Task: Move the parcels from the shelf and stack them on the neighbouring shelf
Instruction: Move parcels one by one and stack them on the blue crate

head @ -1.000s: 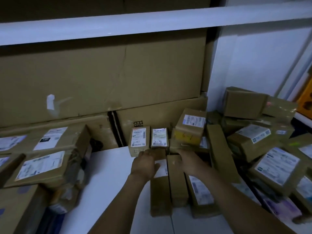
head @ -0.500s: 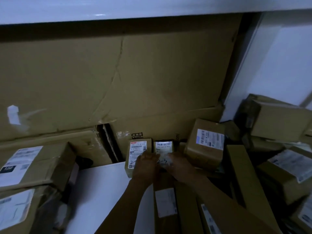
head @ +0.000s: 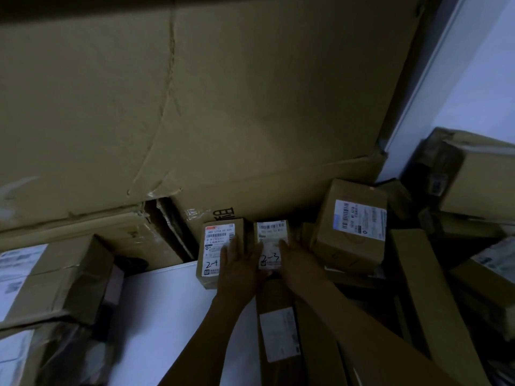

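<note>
Cardboard parcel [head: 271, 242], small, boxy, paper-labelled (marked 2-3), stands against creased brown sheeting [head: 250, 107] beside its twin [head: 213, 246]; left hand [head: 237, 267] and right hand [head: 299, 264] flank it, fingers straight, pressing.

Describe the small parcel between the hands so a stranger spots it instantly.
Below the big cardboard sheet, two small parcels stand side by side. It is the right-hand one, handwritten 2-3; its neighbour bears a red-topped label.

Dim, underexposed head view, brightest patch the pale wall [head: 482, 79] far right, faint bluish sheen on white shelf surface [head: 167, 316], near parcels [head: 429, 302] right sunk in shadow, labels [head: 214, 235] soft, perhaps motion blur, wide-angle bending at edges.
</note>
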